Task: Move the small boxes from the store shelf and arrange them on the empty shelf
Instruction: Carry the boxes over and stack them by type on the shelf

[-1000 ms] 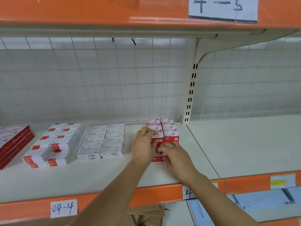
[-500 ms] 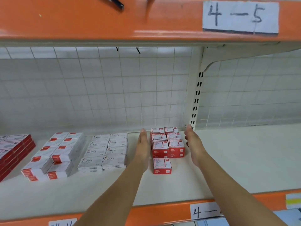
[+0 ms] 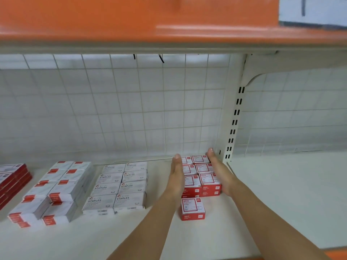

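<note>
A stack of small red-and-white boxes (image 3: pixel 201 177) stands two wide at the back right of the cream shelf (image 3: pixel 131 235), next to the upright post. My left hand (image 3: pixel 176 175) lies flat against the stack's left side, fingers straight. My right hand (image 3: pixel 217 169) lies flat against its right side, fingers straight and reaching the back grid. One single red box (image 3: pixel 193 208) sits alone in front of the stack, between my forearms.
White staples boxes (image 3: pixel 120 186) sit stacked left of my hands. Further left are white boxes with red ends (image 3: pixel 54 190) and dark red boxes (image 3: pixel 11 181). A slotted upright post (image 3: pixel 232 128) divides off the bare shelf (image 3: pixel 291 194) on the right. An orange shelf edge (image 3: pixel 131 19) hangs overhead.
My hands left the front box, spread apart and slid along both sides of the red stack towards the back; now they sit closer against it. The camera has moved nearer.
</note>
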Demonstrator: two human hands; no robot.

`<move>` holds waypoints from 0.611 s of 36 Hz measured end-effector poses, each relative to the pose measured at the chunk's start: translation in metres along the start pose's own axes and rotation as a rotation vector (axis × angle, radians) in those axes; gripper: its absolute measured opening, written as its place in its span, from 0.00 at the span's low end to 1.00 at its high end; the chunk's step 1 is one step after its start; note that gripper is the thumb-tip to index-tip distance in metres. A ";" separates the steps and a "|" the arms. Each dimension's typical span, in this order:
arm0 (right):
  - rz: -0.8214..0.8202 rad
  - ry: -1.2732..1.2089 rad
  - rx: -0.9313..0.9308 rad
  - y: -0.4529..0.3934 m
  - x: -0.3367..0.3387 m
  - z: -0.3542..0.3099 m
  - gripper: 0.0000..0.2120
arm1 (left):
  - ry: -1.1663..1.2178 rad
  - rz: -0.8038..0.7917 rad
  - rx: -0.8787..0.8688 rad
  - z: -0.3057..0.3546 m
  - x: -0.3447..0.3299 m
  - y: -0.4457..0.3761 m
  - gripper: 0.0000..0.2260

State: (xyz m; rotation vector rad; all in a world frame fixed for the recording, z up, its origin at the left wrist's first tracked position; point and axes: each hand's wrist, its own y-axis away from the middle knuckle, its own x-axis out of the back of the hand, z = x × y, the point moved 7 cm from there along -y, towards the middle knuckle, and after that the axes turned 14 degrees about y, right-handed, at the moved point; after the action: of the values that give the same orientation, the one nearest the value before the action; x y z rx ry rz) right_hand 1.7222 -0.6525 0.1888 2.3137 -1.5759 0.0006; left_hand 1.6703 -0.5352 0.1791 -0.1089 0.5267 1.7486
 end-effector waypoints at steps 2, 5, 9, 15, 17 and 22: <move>-0.020 -0.009 -0.012 0.001 -0.002 0.000 0.29 | -0.020 0.023 -0.014 -0.001 0.003 -0.003 0.31; 0.014 -0.029 -0.009 0.000 0.003 0.001 0.26 | 0.016 0.059 -0.018 0.003 0.004 -0.002 0.31; -0.002 -0.089 -0.018 -0.001 0.001 0.001 0.28 | 0.065 0.073 0.005 0.010 0.007 -0.009 0.33; -0.004 -0.050 -0.027 -0.004 0.001 0.004 0.31 | 0.034 -0.025 0.010 0.010 0.001 -0.009 0.31; 0.011 0.015 -0.028 -0.002 0.004 -0.002 0.27 | 0.029 -0.025 -0.007 0.011 0.004 -0.007 0.33; 0.218 0.376 0.114 -0.014 0.015 -0.036 0.28 | -0.090 -0.059 -0.157 0.017 0.015 0.002 0.35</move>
State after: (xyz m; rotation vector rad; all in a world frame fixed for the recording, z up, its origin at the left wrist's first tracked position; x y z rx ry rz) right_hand 1.7472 -0.6513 0.2215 2.0533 -1.6481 0.5576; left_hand 1.6681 -0.5155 0.1895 -0.1539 0.3179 1.7273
